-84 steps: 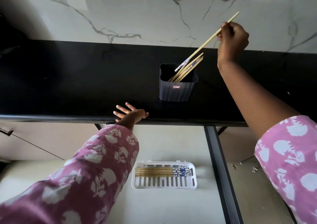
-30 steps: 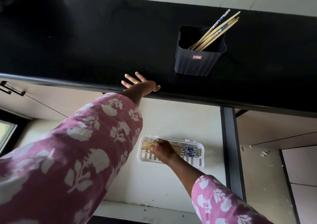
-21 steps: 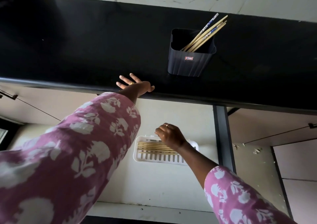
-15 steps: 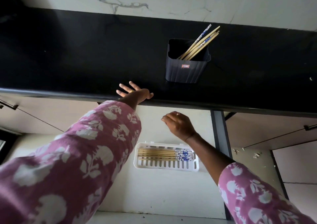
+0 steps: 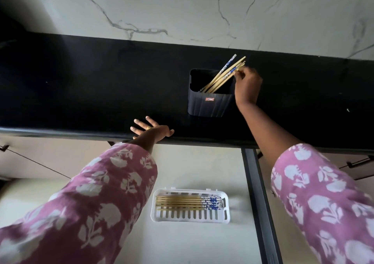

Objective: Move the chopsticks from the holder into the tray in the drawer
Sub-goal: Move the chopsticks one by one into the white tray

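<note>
1. The right hand (image 5: 248,85) has come up from the white slotted tray (image 5: 190,219) in the open drawer (image 5: 202,243), where it was a second ago, and now sits at the top ends of the chopsticks in the holder (image 5: 223,75).
2. Its fingers (image 5: 238,72) pinch around the upper tips of that leaning bundle; they look closed on one stick, though which one I cannot tell. Nothing is lifted yet.
3. The dark ribbed holder (image 5: 209,106) stands on the black surface (image 5: 91,81); its chopsticks lean toward 2 o'clock, over its right rim.
4. The chopsticks already in the tray (image 5: 188,202) lie flat, side by side, blue patterned ends toward 3 o'clock. The tray sits at 6 o'clock from the holder.
5. The left hand (image 5: 151,131) rests flat with fingers spread on the surface's front edge, at 8 o'clock from the holder, holding nothing.
6. Judgement: one delivery is finished and the next pick begins; several sticks remain, so the task is roughly half done.
</note>
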A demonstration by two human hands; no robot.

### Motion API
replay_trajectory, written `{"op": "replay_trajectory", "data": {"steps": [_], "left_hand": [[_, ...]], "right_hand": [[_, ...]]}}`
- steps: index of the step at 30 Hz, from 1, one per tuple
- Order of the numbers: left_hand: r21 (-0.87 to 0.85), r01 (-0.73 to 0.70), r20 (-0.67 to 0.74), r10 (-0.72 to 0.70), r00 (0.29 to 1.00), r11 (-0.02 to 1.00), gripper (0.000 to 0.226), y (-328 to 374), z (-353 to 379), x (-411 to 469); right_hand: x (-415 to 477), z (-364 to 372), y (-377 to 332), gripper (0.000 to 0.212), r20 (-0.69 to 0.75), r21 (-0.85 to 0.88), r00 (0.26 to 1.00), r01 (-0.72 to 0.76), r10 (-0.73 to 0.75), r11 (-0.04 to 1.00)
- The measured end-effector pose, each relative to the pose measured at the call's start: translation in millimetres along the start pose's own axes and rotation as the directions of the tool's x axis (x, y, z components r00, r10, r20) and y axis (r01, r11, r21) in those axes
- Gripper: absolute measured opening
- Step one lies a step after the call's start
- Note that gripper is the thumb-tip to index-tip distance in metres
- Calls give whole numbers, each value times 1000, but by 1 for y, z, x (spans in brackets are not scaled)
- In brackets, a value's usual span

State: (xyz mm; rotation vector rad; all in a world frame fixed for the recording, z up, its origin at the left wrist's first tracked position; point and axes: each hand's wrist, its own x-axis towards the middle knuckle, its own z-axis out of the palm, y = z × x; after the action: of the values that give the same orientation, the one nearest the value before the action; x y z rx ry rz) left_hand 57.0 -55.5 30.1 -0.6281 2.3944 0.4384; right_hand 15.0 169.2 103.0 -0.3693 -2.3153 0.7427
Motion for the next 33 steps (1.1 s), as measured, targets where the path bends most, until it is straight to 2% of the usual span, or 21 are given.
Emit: {"op": "replay_trajectory", "data": {"steps": [4, 7, 9, 13, 18, 23, 28, 33], "left_hand": [[12, 6, 12, -6, 1000, 1000, 107, 1, -1, 4], [5, 22, 19, -23, 1000, 1000, 109, 2, 0, 10], [5, 31, 22, -31, 999, 999, 110, 2, 2, 13], [17, 42, 18, -42, 999, 999, 112, 3, 3, 18], [10, 42, 22, -43, 999, 999, 113, 3, 5, 21], [3, 46, 12, -46, 999, 999, 112, 3, 5, 22], [5, 40, 3, -40, 999, 999, 112, 4, 6, 19], [6, 29, 0, -29, 1000, 1000, 110, 3, 4, 12]], "right_hand": [[35, 14, 8, 31, 98, 36, 944, -318, 314, 947], [44, 27, 13, 50, 226, 135, 809, -577, 542, 805], [46, 34, 13, 57, 288, 189, 746, -658, 600, 729], [49, 44, 15, 52, 340, 229, 699, -710, 629, 666], [50, 48, 20, 33, 315, 271, 745, -665, 588, 696], [54, 40, 17, 27, 237, 339, 770, -637, 592, 692], [59, 19, 5, 24, 130, 265, 888, -460, 442, 847], [61, -13, -19, 20, 51, 380, 956, -285, 288, 880]]}}
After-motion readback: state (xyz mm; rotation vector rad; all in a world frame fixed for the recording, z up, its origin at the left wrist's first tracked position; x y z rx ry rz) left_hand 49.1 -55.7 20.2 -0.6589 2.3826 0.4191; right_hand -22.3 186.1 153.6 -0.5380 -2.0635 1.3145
